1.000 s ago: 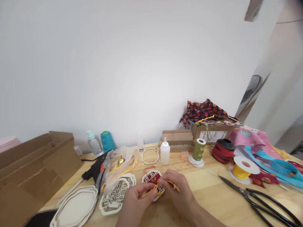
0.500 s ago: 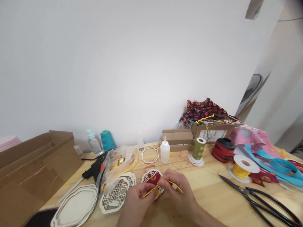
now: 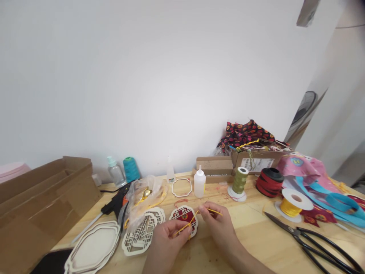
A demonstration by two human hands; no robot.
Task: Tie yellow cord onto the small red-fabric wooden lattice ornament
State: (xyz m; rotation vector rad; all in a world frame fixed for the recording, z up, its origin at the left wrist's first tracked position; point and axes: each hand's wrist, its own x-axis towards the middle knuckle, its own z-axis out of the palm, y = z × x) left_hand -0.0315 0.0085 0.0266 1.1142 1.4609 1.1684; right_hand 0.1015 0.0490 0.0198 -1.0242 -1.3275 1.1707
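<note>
It's a crowded table (image 3: 256, 222) of pale wood (speckled reddish in places): black-handled scissors (image 3: 293, 231) lie at the right near a yellow spool (image 3: 289, 208), a green spool (image 3: 240, 182) and white bottle (image 3: 199, 186) stand farther back, and leftward lie a red panel (image 3: 184, 215), lattice frames (image 3: 143, 230) and stacked plaques (image 3: 93, 245).

The left hand (image 3: 166, 240), right hand (image 3: 219, 225) and right forearm (image 3: 246, 259) are bare.
</note>
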